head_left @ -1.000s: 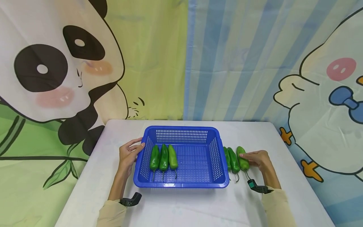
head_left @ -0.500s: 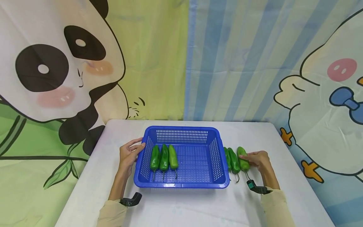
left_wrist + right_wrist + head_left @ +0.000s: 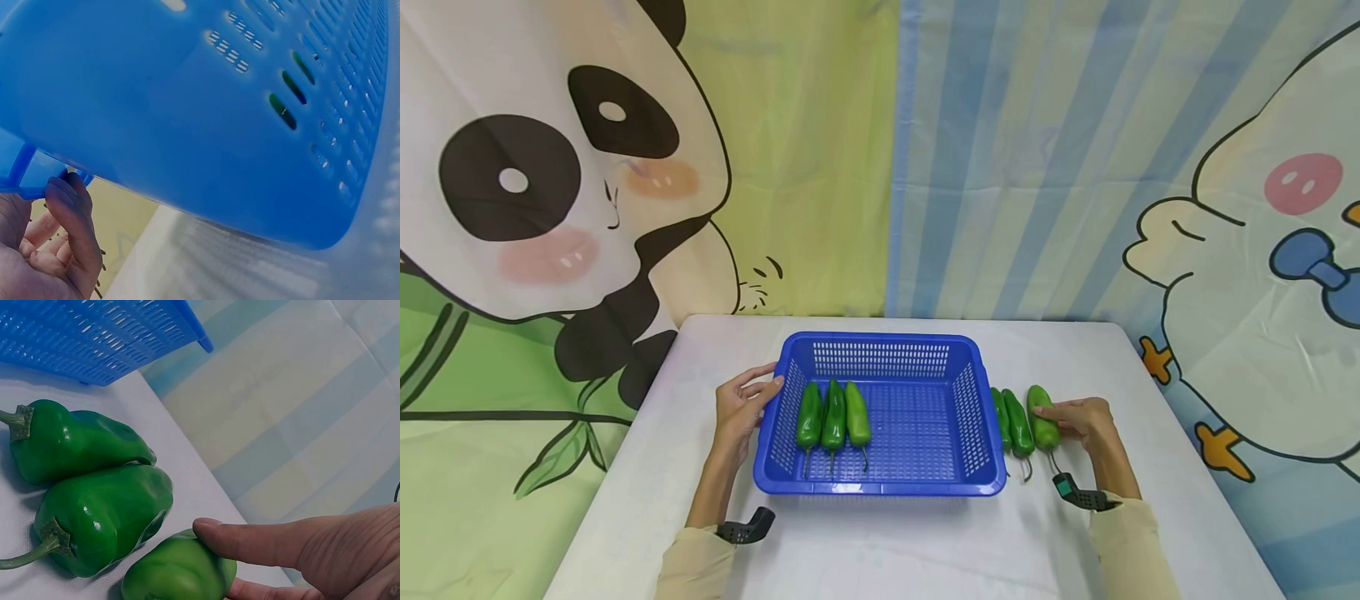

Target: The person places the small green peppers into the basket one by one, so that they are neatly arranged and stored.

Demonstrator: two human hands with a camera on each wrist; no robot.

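A blue plastic basket [image 3: 917,433] stands mid-table, with three green peppers [image 3: 833,421] side by side in its left half. At its left rim my left hand [image 3: 743,408] grips the edge with thumb and fingers; the left wrist view shows the fingers [image 3: 72,212] curled at that rim. To the right of the basket, my right hand [image 3: 1084,419] holds a lighter green pepper [image 3: 1041,421] between thumb and fingers. Two darker green peppers [image 3: 103,512] lie next to it on the table, one partly hidden by the basket in the head view.
The white-covered table [image 3: 880,550] extends around the basket on all sides. Behind it hangs a printed curtain [image 3: 820,167] with a panda and a chick. Each wrist wears a black camera mount, such as the left one [image 3: 747,527].
The lighter pepper's top end has shifted very slightly away from me under my right hand. My left hand, the basket and the other peppers look unmoved.
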